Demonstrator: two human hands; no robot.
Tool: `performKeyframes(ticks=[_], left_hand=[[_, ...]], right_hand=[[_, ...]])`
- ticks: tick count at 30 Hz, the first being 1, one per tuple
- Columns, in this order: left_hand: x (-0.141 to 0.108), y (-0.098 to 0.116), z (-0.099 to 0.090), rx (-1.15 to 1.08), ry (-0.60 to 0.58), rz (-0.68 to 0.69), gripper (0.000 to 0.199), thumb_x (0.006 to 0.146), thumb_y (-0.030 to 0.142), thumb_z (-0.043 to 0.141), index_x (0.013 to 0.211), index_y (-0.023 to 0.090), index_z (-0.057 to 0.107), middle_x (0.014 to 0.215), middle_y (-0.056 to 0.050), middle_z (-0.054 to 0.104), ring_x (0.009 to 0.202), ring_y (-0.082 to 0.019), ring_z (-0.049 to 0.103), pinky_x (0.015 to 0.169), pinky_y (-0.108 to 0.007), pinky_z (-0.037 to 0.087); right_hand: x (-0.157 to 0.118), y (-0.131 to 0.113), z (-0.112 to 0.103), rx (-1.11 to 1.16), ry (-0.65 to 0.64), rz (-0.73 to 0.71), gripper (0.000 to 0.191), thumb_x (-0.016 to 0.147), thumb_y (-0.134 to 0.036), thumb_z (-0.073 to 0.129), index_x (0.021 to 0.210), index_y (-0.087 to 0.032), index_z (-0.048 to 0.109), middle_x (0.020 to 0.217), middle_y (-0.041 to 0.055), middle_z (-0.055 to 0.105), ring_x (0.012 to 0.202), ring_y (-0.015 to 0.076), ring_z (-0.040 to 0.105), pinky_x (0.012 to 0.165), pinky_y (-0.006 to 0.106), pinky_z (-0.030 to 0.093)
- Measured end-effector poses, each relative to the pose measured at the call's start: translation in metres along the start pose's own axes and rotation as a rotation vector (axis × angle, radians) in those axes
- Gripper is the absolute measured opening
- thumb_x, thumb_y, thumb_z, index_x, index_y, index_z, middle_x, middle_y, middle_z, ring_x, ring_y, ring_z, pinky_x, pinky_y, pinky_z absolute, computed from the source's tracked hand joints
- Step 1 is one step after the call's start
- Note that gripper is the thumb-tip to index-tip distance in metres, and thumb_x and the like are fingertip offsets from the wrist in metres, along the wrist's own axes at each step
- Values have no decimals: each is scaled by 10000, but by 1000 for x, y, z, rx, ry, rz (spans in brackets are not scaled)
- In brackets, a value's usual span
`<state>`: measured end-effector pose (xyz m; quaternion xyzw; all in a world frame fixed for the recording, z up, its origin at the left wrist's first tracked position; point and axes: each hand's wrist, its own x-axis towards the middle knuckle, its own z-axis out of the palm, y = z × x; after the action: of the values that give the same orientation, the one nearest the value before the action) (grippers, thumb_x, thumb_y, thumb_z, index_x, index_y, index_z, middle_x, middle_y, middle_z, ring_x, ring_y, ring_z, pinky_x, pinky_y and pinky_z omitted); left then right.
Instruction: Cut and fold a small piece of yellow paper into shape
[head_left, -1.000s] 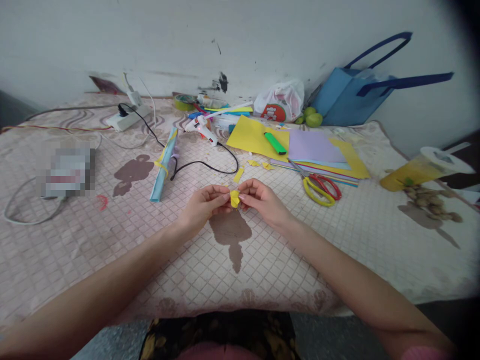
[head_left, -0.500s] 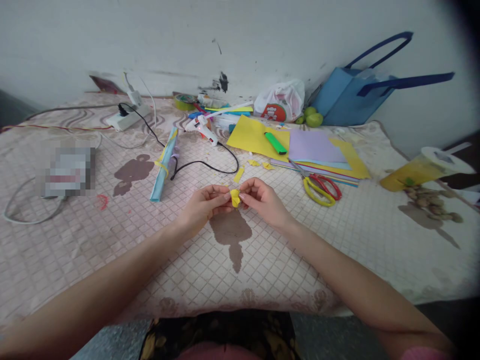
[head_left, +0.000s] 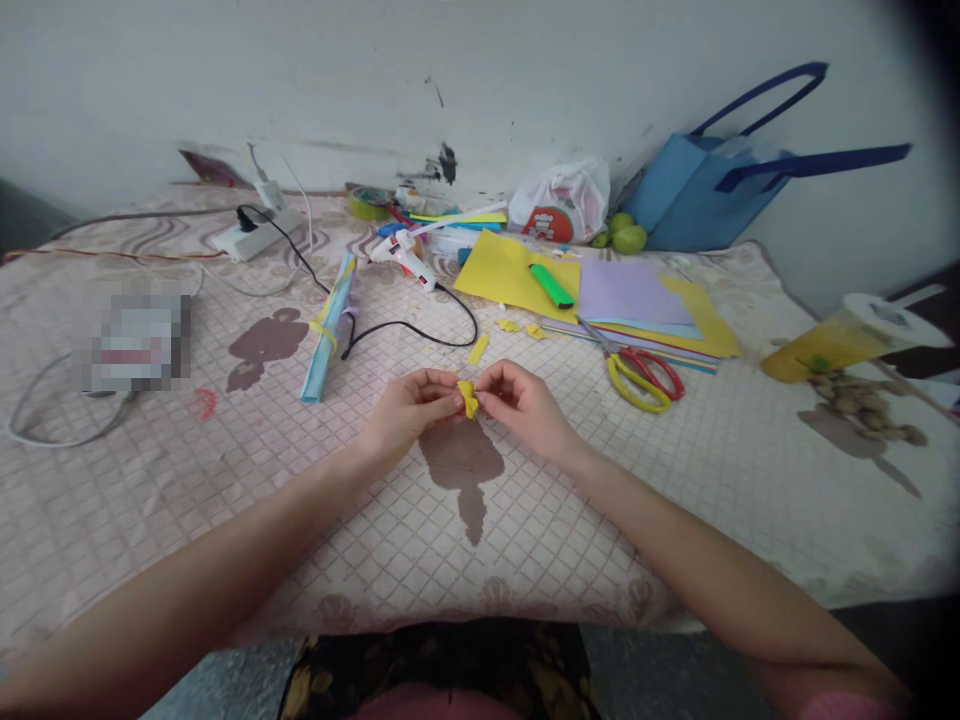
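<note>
A small yellow paper flower (head_left: 469, 399), folded and crinkled, is held just above the tablecloth at the middle of the view. My left hand (head_left: 424, 402) pinches its left side between thumb and fingers. From the other side my right hand (head_left: 517, 402) grips its right edge with thumb and forefinger. Just beyond my hands lie a yellow paper strip (head_left: 478, 349) and some small yellow paper pieces (head_left: 508, 326). Fingers partly hide the flower's edges.
Scissors (head_left: 637, 380) lie to the right, below coloured paper sheets (head_left: 630, 295) and a green cutter (head_left: 551, 287). A glue gun (head_left: 405, 258) trails a black cord. Left of it rests a blue paper roll (head_left: 328, 335). A drink cup (head_left: 840, 340) leans at far right.
The yellow paper flower has turned slightly in my fingers and shows a different side. My right fingers have shifted a little on its edge; both hands stay in nearly the same place.
</note>
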<state>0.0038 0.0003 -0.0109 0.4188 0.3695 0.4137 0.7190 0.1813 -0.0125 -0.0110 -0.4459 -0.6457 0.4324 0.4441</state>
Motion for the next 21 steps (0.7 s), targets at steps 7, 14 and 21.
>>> performKeyframes(ticks=[7,14,21], left_hand=[[0,0,0,160,94,116,280,638,168,762,857,117,596,756,-13,678,659,-96,639,642,-218,505],[-4,2,6,393,160,263,197,648,147,719,803,135,598,763,-28,681,736,-137,655,713,-276,516],[1,-3,0,320,117,231,254,664,240,743,837,136,588,770,-34,685,709,-147,660,694,-296,531]], right_hand=[[-2,-1,2,47,-85,64,65,822,-247,566,849,-188,574,796,5,603,693,118,592,659,276,509],[-2,-6,5,90,-88,134,209,760,-354,672,776,-185,551,724,-2,597,650,120,583,618,267,501],[-2,-3,6,157,-91,180,91,826,-268,562,794,-188,533,735,-2,615,655,121,619,623,270,513]])
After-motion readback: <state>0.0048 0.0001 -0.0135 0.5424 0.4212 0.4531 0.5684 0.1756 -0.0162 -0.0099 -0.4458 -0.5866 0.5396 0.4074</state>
